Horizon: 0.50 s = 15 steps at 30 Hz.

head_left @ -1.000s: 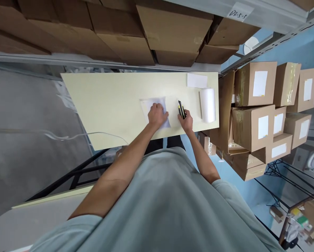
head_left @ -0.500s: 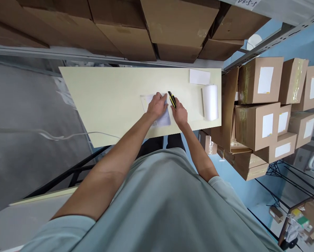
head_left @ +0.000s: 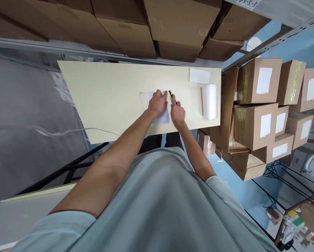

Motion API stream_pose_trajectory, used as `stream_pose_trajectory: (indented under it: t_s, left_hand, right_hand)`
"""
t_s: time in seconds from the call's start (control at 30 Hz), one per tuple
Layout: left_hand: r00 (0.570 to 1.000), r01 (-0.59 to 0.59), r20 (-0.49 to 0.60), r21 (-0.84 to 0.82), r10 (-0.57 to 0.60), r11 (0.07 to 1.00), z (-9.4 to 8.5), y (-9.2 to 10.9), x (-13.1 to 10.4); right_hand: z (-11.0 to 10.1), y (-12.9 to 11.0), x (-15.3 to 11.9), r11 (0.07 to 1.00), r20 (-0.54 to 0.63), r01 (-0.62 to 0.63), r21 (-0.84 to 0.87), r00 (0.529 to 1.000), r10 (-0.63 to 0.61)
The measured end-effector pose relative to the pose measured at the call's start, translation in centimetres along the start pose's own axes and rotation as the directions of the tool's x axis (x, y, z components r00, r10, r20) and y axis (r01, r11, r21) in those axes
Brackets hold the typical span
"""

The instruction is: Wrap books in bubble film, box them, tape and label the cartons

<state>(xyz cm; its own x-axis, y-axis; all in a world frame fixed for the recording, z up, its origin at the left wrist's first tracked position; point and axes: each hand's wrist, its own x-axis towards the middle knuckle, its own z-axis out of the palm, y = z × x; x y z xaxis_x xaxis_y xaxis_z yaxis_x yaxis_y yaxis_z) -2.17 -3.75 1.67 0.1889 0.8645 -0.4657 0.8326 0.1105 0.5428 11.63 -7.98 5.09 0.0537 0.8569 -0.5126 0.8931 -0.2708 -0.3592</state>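
On the pale yellow tabletop point(head_left: 107, 91) lies a thin, pale, slightly see-through sheet point(head_left: 162, 118), perhaps paper or a plastic sleeve. My left hand point(head_left: 157, 102) rests over it with fingers stretched out, pressing near its right edge and covering its middle. A yellow and black utility knife point(head_left: 170, 96) is gripped in my right hand point(head_left: 178, 112), the index finger lying along its top. The knife's front points away from me, beside the fingertips of my left hand. Whether its blade is out is too small to tell.
A white roll point(head_left: 210, 101) and a white card or flat box point(head_left: 199, 75) lie at the table's right end. Cardboard boxes point(head_left: 183, 24) fill the shelf beyond the table. Labelled cartons point(head_left: 254, 122) are stacked to the right. A white cable point(head_left: 62, 133) crosses the left side.
My right hand has turned and closed further over the knife, its index finger now on top, hiding more of the handle. My left hand stays on the sheet.
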Motion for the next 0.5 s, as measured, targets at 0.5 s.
stream_pose_trajectory:
  t_s: [0.5]
  left_hand:
    - [1.0, 0.024, 0.005, 0.021, -0.024, 1.0, 0.4, 0.3, 0.3]
  right_hand:
    - [0.2, 1.6, -6.5, 0.982, 0.104, -0.04, -0.187, 0.993, 0.06]
